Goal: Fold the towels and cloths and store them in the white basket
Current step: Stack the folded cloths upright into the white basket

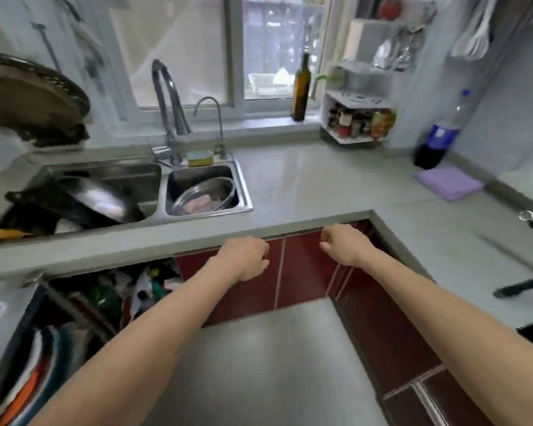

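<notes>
Purple cloth [448,182] seen folded on surface [305,179], far right. Left hand [246,256], right hand [342,244]: grip curled, nothing held. Basket unseen; best located before cloth is lifted.

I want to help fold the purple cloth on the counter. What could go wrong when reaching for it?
Two things, maybe. The purple cloth lies right beside the dark soda bottle, so a quick grab could tip the bottle over. A knife also lies on the counter to the right, so a sweeping arm could brush it. Both the left hand and right hand hold nothing, and no white basket is in view.
</notes>
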